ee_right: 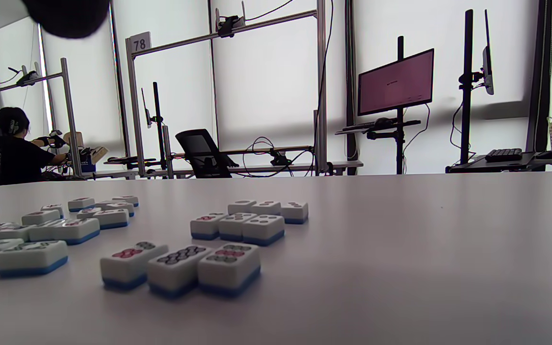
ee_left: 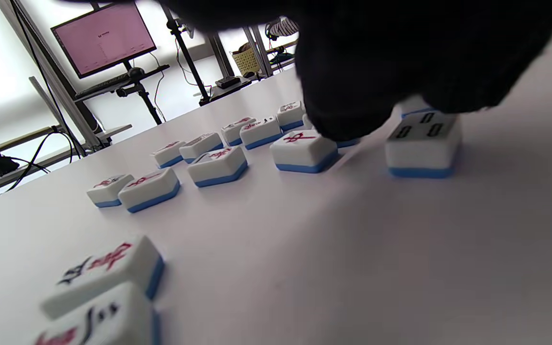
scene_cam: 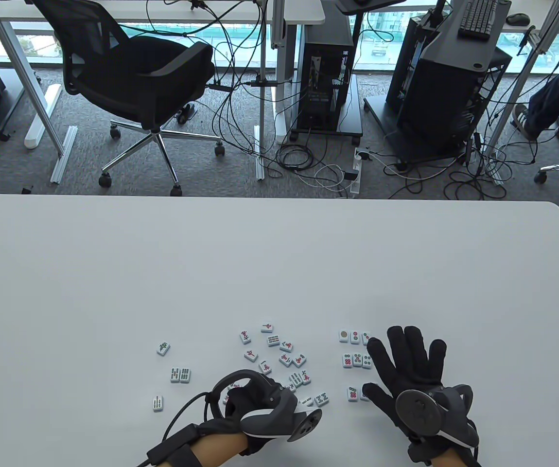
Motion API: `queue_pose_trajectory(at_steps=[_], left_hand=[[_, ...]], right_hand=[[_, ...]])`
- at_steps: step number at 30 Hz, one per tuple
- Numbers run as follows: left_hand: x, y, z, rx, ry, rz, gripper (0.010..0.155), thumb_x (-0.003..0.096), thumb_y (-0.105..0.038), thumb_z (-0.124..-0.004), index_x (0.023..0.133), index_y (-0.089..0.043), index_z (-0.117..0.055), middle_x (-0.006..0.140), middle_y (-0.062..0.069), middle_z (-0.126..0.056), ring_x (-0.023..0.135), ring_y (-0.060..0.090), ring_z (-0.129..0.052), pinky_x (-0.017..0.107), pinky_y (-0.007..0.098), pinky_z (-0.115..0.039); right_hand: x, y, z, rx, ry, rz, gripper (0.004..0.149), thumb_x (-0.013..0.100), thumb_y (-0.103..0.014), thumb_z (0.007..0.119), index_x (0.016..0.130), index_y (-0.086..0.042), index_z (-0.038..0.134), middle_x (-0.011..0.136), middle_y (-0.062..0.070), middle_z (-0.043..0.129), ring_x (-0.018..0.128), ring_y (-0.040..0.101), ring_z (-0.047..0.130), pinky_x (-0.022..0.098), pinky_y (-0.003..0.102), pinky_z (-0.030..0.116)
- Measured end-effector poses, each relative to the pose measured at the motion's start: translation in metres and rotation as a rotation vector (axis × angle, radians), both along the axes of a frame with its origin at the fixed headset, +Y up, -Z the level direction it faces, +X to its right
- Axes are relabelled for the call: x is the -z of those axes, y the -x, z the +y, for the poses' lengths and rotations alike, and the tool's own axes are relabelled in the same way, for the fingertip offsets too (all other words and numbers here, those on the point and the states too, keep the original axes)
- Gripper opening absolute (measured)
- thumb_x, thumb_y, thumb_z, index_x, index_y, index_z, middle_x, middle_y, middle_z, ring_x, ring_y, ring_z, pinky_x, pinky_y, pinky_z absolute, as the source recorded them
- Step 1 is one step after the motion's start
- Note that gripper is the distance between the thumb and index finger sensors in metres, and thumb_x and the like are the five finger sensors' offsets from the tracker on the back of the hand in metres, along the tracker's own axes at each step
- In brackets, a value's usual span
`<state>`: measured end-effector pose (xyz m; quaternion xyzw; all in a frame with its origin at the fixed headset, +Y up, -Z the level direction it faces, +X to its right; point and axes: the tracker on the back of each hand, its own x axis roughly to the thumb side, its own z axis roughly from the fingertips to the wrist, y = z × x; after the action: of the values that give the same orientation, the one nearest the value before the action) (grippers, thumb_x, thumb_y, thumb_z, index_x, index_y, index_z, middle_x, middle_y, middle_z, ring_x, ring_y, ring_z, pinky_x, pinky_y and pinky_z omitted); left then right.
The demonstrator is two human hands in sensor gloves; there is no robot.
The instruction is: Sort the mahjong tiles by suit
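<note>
Right hand (scene_cam: 408, 369) spread flat beside white blue-backed dot-suit mahjong tiles (scene_cam: 356, 360). Left hand (scene_cam: 255, 404) fingertips touch a red-character tile (ee_left: 304, 149); grip indeterminate.

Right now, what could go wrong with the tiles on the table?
1. The right hand is spread flat beside the neat dot rows; a sweep might knock them crooked.
2. The left hand reaches into the crowded loose pile, so its fingers may nudge neighbouring tiles.
</note>
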<state>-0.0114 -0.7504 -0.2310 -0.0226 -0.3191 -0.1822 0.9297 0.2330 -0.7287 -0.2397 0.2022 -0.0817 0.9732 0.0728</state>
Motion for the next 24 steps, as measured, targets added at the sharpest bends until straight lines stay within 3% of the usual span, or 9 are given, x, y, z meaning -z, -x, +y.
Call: queue_pose_trajectory(at_steps=[3,8,11,16,24], left_hand=[[0.001,-0.004,-0.008,0.015,0.013,0.003,0.054,0.0315,-0.06,-0.084,0.066,-0.019,-0.095,0.023,-0.017,-0.099,0.002,0.007,-0.092,0.015,0.033,-0.084],[0.005,-0.005,-0.009,0.027,0.048,0.07,0.052,0.0377,-0.06,-0.076,0.051,-0.015,-0.099,0.013,-0.016,-0.099,-0.005,0.008,-0.091,0.009,0.033,-0.083],[0.005,0.002,0.002,-0.02,0.039,0.076,0.052,0.0375,-0.06,-0.076,0.056,-0.016,-0.098,0.015,-0.016,-0.099,-0.004,0.008,-0.091,0.01,0.033,-0.083],[-0.002,0.012,0.017,-0.032,-0.01,0.021,0.051,0.0336,-0.054,-0.085,0.072,-0.021,-0.093,0.027,-0.016,-0.1,0.006,0.008,-0.094,0.017,0.034,-0.084],[-0.018,0.001,0.0,0.069,-0.076,-0.126,0.061,0.0276,-0.056,-0.09,0.079,-0.024,-0.088,0.029,-0.018,-0.099,0.007,0.006,-0.094,0.019,0.033,-0.085]], right_hand=[[0.0,0.001,0.0,-0.003,-0.001,0.003,0.077,0.052,-0.063,0.056,0.11,-0.037,0.013,0.119,0.009,0.006,0.105,0.038,-0.002,0.07,0.07,0.006],[0.0,0.001,0.0,0.003,-0.004,0.004,0.077,0.052,-0.063,0.056,0.11,-0.037,0.013,0.119,0.009,0.006,0.105,0.038,-0.002,0.07,0.07,0.006],[0.0,0.001,0.0,0.009,-0.004,0.004,0.077,0.052,-0.063,0.056,0.11,-0.037,0.013,0.119,0.008,0.006,0.105,0.038,-0.002,0.07,0.07,0.006],[0.0,0.001,0.0,0.006,-0.001,0.002,0.077,0.052,-0.063,0.056,0.11,-0.037,0.013,0.119,0.009,0.006,0.105,0.038,-0.002,0.07,0.07,0.006],[-0.001,0.001,0.0,-0.009,-0.003,0.003,0.077,0.052,-0.063,0.056,0.11,-0.037,0.013,0.119,0.009,0.006,0.105,0.038,-0.001,0.07,0.07,0.006]])
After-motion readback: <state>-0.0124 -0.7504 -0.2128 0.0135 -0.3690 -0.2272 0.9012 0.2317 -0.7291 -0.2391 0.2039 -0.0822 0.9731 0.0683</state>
